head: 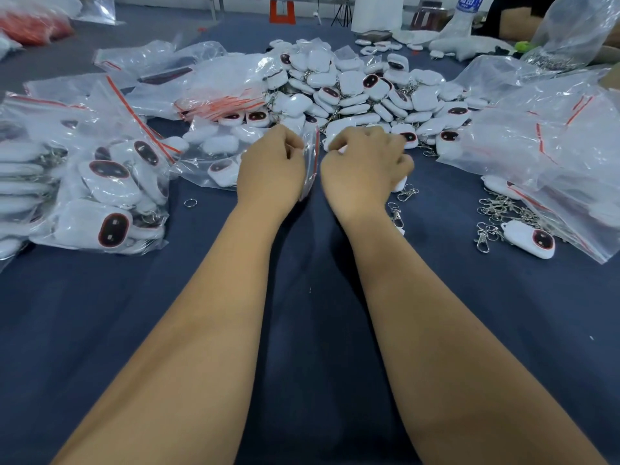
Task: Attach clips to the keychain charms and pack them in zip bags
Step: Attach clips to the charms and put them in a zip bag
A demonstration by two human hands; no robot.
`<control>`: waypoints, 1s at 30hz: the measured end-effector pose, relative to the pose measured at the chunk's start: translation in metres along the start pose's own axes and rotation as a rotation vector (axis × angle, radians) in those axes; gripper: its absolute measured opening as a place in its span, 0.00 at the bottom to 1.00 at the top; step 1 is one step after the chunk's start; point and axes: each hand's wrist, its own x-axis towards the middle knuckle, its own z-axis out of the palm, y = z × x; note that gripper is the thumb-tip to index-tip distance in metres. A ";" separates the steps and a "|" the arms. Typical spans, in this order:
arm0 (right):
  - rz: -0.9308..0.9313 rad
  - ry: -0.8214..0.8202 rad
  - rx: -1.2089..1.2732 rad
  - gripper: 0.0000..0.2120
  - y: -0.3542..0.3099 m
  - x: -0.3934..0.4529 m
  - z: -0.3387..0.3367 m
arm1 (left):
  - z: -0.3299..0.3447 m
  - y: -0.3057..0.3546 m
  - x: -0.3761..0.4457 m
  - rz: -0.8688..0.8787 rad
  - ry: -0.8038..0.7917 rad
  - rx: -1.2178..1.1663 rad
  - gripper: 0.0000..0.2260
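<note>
My left hand (270,166) pinches the red-striped mouth of a clear zip bag (310,162) that holds several white charms. My right hand (364,162) is curled over a white charm (401,184), whose metal clip (407,193) sticks out beside my wrist. A big heap of loose white charms (362,92) with dark red-rimmed faces lies just beyond both hands. Loose metal clips (500,213) are scattered at the right, beside a single charm (530,239).
Filled zip bags (100,182) are piled at the left on the dark blue table (318,313). Empty clear bags (550,139) lie at the right. A loose split ring (190,203) sits near the left bags. A water bottle (464,15) stands at the back right.
</note>
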 end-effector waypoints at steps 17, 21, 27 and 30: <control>-0.001 -0.179 0.349 0.18 0.013 0.004 0.000 | -0.006 -0.005 -0.003 0.067 -0.021 0.207 0.19; -0.018 -0.221 0.318 0.21 0.012 0.004 0.002 | -0.004 -0.003 -0.004 0.059 -0.019 0.241 0.12; -0.167 -0.322 0.026 0.16 0.007 0.000 0.005 | -0.005 -0.001 -0.004 0.012 -0.056 0.278 0.12; -0.213 -0.309 0.011 0.15 0.009 0.000 0.006 | -0.005 0.000 -0.005 -0.015 -0.064 0.306 0.14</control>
